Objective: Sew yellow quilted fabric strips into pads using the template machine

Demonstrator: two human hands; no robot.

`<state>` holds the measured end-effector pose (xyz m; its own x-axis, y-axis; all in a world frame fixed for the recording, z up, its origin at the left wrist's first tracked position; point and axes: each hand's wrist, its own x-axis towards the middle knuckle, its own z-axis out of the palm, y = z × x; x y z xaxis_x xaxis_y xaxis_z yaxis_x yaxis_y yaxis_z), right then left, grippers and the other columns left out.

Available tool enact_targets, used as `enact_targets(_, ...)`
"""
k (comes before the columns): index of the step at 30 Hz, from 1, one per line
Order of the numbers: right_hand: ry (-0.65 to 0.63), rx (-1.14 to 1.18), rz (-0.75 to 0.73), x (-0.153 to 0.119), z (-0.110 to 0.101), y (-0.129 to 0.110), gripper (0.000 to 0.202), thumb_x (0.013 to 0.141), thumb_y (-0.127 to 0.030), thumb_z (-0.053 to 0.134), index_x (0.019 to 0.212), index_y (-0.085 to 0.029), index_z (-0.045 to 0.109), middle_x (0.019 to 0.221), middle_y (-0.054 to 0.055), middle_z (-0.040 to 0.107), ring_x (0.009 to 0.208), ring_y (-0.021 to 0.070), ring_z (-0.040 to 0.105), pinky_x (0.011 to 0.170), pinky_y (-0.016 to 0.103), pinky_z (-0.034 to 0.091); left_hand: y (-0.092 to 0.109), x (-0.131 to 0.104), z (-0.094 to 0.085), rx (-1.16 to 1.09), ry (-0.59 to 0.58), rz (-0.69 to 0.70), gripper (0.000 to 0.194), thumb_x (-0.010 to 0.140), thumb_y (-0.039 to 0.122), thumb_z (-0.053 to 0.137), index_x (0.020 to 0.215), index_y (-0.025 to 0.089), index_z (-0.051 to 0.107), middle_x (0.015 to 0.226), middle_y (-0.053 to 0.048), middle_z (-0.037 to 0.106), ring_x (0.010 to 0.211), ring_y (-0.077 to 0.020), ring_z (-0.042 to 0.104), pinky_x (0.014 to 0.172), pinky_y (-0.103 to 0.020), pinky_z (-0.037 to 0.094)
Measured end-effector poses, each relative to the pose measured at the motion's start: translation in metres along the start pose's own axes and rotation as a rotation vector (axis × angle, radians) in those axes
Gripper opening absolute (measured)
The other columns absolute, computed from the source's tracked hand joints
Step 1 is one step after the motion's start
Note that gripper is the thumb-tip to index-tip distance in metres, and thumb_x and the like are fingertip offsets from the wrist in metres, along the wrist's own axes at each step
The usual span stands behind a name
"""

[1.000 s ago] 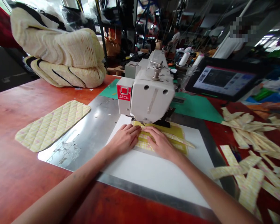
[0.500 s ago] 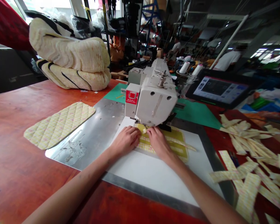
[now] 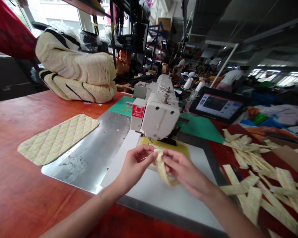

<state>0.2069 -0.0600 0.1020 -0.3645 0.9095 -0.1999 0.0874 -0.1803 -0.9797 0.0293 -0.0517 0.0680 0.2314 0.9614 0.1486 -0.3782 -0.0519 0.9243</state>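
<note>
A pale yellow checked fabric strip (image 3: pixel 162 167) hangs in a curved loop between my hands, in front of the sewing machine (image 3: pixel 160 117). My left hand (image 3: pixel 136 163) pinches the strip's upper end between thumb and fingers. Close beside it, my right hand (image 3: pixel 183 167) is also closed on the strip, its fingers partly behind the fabric. Beyond my hands, under the machine's head, lies a yellow-green template (image 3: pixel 182 147) on a white sheet (image 3: pixel 149 195). My fingers hide part of the template.
A quilted fabric panel (image 3: pixel 59 138) lies at the left, overlapping the metal plate (image 3: pixel 89 155). Behind it stands a tall stack of quilted pieces (image 3: pixel 76 72). Loose fabric strips (image 3: pixel 254 198) are scattered at the right, below a screen (image 3: pixel 217 104). People are farther back.
Both hands have come back from under the machine's head, toward me, and lifted the fabric strip off the template. The view has shifted slightly.
</note>
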Motion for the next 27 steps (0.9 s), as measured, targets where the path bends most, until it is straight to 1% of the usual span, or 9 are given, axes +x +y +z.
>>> enact_targets(2, 0.037, 0.021, -0.028, -0.002, 0.004, 0.003, 0.049, 0.09, -0.056, 0.064, 0.108, -0.012, 0.057, 0.09, 0.005, 0.059, 0.072, 0.0038, 0.052, 0.066, 0.013, 0.044, 0.001, -0.005, 0.0, -0.044, 0.023, -0.035, 0.031, 0.084, 0.038, 0.078, 0.097, 0.011, 0.068, 0.088, -0.008, 0.072, 0.075, -0.0143, 0.066, 0.073, -0.026, 0.057)
enact_targets(4, 0.081, -0.029, -0.098, -0.003, 0.007, 0.006, 0.047, 0.09, -0.054, 0.065, 0.11, -0.013, 0.055, 0.096, 0.006, 0.061, 0.081, 0.0066, 0.059, 0.072, 0.015, 0.049, 0.0, -0.009, -0.001, -0.059, 0.042, -0.052, 0.032, 0.083, 0.037, 0.079, 0.097, 0.011, 0.067, 0.083, -0.007, 0.071, 0.073, -0.0135, 0.065, 0.071, -0.026, 0.056)
enact_targets(6, 0.099, -0.086, -0.165, -0.003, 0.009, 0.009, 0.044, 0.088, -0.05, 0.068, 0.11, -0.014, 0.055, 0.104, 0.007, 0.062, 0.09, 0.0092, 0.062, 0.081, 0.018, 0.054, -0.003, -0.011, -0.002, -0.054, 0.058, -0.041, 0.031, 0.083, 0.036, 0.08, 0.095, 0.011, 0.067, 0.08, -0.006, 0.069, 0.071, -0.0123, 0.063, 0.071, -0.025, 0.055)
enact_targets(8, 0.113, -0.103, -0.209, -0.002, 0.012, 0.013, 0.04, 0.088, -0.046, 0.069, 0.107, -0.014, 0.056, 0.105, 0.008, 0.063, 0.093, 0.0106, 0.064, 0.087, 0.021, 0.056, -0.006, -0.012, -0.003, -0.054, 0.071, -0.025, 0.028, 0.082, 0.035, 0.08, 0.092, 0.012, 0.067, 0.08, -0.004, 0.068, 0.071, -0.0114, 0.062, 0.07, -0.024, 0.053)
enact_targets(13, 0.164, -0.054, -0.224, 0.004, 0.014, 0.022, 0.029, 0.086, -0.039, 0.069, 0.094, -0.013, 0.059, 0.091, 0.004, 0.061, 0.08, 0.0078, 0.062, 0.073, 0.016, 0.055, -0.01, -0.014, -0.005, -0.048, 0.066, -0.022, 0.023, 0.082, 0.032, 0.08, 0.088, 0.013, 0.07, 0.079, -0.003, 0.068, 0.073, -0.0115, 0.062, 0.072, -0.023, 0.053)
enact_targets(18, 0.164, -0.042, -0.245, 0.006, 0.01, 0.029, 0.025, 0.085, -0.035, 0.068, 0.089, -0.012, 0.058, 0.085, 0.002, 0.059, 0.077, 0.0075, 0.063, 0.072, 0.015, 0.055, -0.014, -0.017, -0.009, 0.043, 0.01, -0.008, 0.021, 0.085, 0.033, 0.076, 0.087, 0.012, 0.073, 0.085, -0.007, 0.071, 0.08, -0.0144, 0.065, 0.078, -0.025, 0.053)
enact_targets(20, 0.153, -0.082, -0.264, 0.006, 0.008, 0.033, 0.024, 0.087, -0.034, 0.067, 0.09, -0.012, 0.058, 0.086, 0.003, 0.059, 0.078, 0.0075, 0.063, 0.075, 0.016, 0.055, -0.016, -0.016, -0.01, 0.082, 0.002, 0.003, 0.024, 0.087, 0.035, 0.074, 0.088, 0.011, 0.073, 0.084, -0.007, 0.071, 0.079, -0.0141, 0.065, 0.078, -0.025, 0.054)
enact_targets(23, 0.175, -0.184, -0.299, 0.005, 0.004, 0.038, 0.025, 0.09, -0.036, 0.064, 0.091, -0.012, 0.061, 0.09, 0.004, 0.06, 0.085, 0.0084, 0.064, 0.079, 0.015, 0.055, -0.022, -0.015, -0.011, 0.104, 0.012, 0.043, 0.024, 0.087, 0.033, 0.076, 0.088, 0.011, 0.07, 0.082, -0.006, 0.069, 0.075, -0.0123, 0.064, 0.074, -0.023, 0.054)
enact_targets(27, 0.215, -0.232, -0.305, 0.004, 0.002, 0.041, 0.034, 0.094, -0.045, 0.059, 0.093, -0.012, 0.063, 0.093, 0.006, 0.061, 0.086, 0.0087, 0.063, 0.076, 0.014, 0.054, -0.029, -0.016, -0.009, 0.1, 0.043, 0.104, 0.021, 0.087, 0.028, 0.076, 0.091, 0.013, 0.063, 0.087, -0.003, 0.066, 0.077, -0.0107, 0.063, 0.073, -0.021, 0.054)
